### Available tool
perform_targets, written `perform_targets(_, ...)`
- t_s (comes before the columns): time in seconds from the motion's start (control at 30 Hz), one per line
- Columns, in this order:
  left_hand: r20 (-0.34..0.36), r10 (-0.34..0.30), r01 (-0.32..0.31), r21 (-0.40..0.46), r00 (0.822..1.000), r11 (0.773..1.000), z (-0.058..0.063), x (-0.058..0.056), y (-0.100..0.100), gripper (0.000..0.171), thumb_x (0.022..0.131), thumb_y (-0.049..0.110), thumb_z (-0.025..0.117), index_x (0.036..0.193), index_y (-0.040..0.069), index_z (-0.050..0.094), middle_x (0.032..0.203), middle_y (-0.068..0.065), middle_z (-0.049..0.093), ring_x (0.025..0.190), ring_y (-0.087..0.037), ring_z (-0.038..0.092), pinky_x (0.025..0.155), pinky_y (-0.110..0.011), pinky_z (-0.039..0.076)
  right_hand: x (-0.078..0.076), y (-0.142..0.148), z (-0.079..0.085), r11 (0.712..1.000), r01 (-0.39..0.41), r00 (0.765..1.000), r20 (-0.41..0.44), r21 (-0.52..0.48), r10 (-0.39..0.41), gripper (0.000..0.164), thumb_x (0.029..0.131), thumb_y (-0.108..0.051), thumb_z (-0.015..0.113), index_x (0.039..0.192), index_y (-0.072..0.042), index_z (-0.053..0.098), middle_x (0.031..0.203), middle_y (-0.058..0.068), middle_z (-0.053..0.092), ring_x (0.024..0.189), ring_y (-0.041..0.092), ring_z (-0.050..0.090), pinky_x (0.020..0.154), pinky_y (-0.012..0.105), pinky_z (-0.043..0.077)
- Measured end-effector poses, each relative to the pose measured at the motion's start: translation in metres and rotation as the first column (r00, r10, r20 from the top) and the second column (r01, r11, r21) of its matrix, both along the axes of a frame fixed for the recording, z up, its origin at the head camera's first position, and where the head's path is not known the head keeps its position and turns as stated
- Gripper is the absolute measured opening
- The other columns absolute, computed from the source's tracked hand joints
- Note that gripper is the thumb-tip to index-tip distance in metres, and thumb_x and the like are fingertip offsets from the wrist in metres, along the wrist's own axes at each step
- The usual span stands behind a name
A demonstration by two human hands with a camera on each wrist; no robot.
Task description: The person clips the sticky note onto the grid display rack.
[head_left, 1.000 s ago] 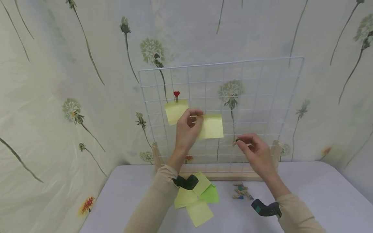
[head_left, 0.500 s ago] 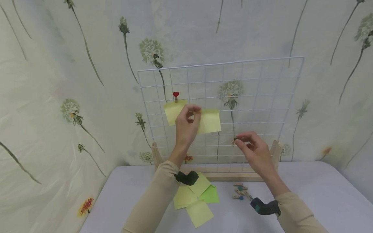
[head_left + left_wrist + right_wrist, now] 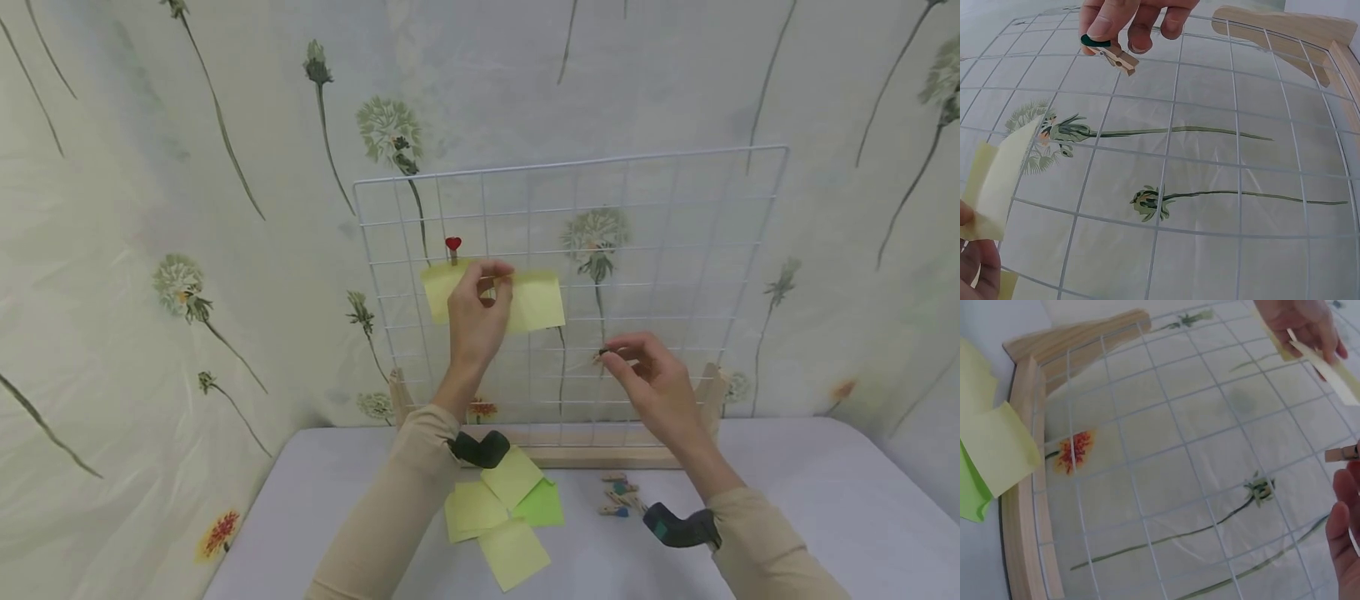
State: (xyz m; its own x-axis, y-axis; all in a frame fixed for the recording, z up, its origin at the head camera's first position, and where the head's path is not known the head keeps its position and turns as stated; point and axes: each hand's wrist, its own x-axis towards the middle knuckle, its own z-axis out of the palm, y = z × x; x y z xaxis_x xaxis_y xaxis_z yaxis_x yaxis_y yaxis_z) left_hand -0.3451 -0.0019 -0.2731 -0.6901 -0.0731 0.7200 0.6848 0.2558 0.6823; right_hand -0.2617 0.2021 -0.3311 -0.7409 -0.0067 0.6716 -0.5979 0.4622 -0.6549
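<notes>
My left hand (image 3: 477, 312) pinches a yellow sticky note (image 3: 537, 302) by its left edge, up against the white wire grid (image 3: 667, 250). Just left of it, a second yellow sticky note (image 3: 435, 293) hangs from the grid under a clothespin with a red heart (image 3: 453, 244); that hand partly covers it. Lower on the right, my right hand (image 3: 654, 379) holds a small wooden clothespin (image 3: 1119, 57) between thumb and fingers. In the left wrist view this clothespin has a dark green top, and its bare wooden end points away from the fingertips, in front of the grid.
The grid stands in a wooden base (image 3: 607, 457) on a white table (image 3: 337, 500). Several yellow notes (image 3: 514, 553) and a bright green note (image 3: 542, 505) lie in front of it. Several small clothespins (image 3: 618, 495) lie to their right. Behind hangs a flower-patterned sheet (image 3: 225, 100).
My left hand has raised the yellow note, bringing it level with the hanging one and slightly left. My right hand with the clothespin has moved up a little.
</notes>
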Motion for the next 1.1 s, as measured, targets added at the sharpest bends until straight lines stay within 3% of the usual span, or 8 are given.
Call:
perform_targets(0.13,0.012,0.014,-0.013,-0.029,1.0,0.999,0.002,-0.003,0.001,0.012,0.09,0.004,0.057,0.099,0.01,0.061,0.1,-0.002,0.066,0.089,-0.012,0.064,0.065,-0.021,0.049,0.0,-0.003,0.004,0.999,-0.029,1.0,0.005,-0.016,0.029,0.018,0.091,-0.003,0.059,0.108,0.003,0.057,0.101,0.009,0.062,0.086,0.003,0.061,0.069,0.01,0.048)
perform_targets(0.37,-0.051,0.045,-0.051,-0.112,0.998,0.992,0.0,-0.005,0.006,0.014,0.09,0.003,0.056,0.099,0.01,0.062,0.1,-0.002,0.067,0.087,-0.013,0.065,0.061,-0.02,0.049,-0.002,-0.006,0.011,0.999,-0.016,1.0,0.002,-0.037,0.016,0.019,0.091,-0.005,0.06,0.109,0.002,0.058,0.1,0.006,0.062,0.085,0.004,0.061,0.068,0.01,0.047)
perform_targets(0.57,-0.027,0.039,-0.041,-0.077,0.999,0.996,0.003,-0.002,0.008,0.013,0.091,0.004,0.055,0.1,0.01,0.062,0.1,-0.003,0.066,0.085,-0.015,0.066,0.063,-0.021,0.051,-0.008,-0.008,0.019,0.999,-0.009,1.0,-0.018,-0.031,0.009,0.02,0.091,-0.006,0.059,0.109,0.003,0.058,0.099,0.01,0.063,0.083,0.002,0.062,0.067,0.01,0.047)
perform_targets(0.8,-0.033,0.049,-0.052,-0.07,0.998,0.996,0.008,-0.002,0.008,0.013,0.091,0.003,0.055,0.1,0.01,0.061,0.1,-0.003,0.066,0.082,-0.016,0.066,0.064,-0.021,0.053,-0.03,-0.005,0.013,0.998,-0.03,0.999,-0.046,-0.047,0.028,0.021,0.091,-0.01,0.061,0.111,-0.005,0.06,0.098,0.008,0.065,0.082,-0.001,0.062,0.067,0.012,0.048)
perform_targets(1.1,-0.038,0.043,-0.045,-0.067,0.998,0.997,0.012,-0.004,0.011,0.012,0.09,0.001,0.054,0.098,0.008,0.06,0.099,-0.004,0.065,0.091,-0.016,0.065,0.078,-0.02,0.053,-0.037,-0.01,0.027,0.999,-0.044,0.995,-0.092,-0.022,0.042,0.02,0.092,-0.016,0.061,0.109,-0.006,0.06,0.098,0.005,0.065,0.082,0.002,0.063,0.066,0.014,0.048)
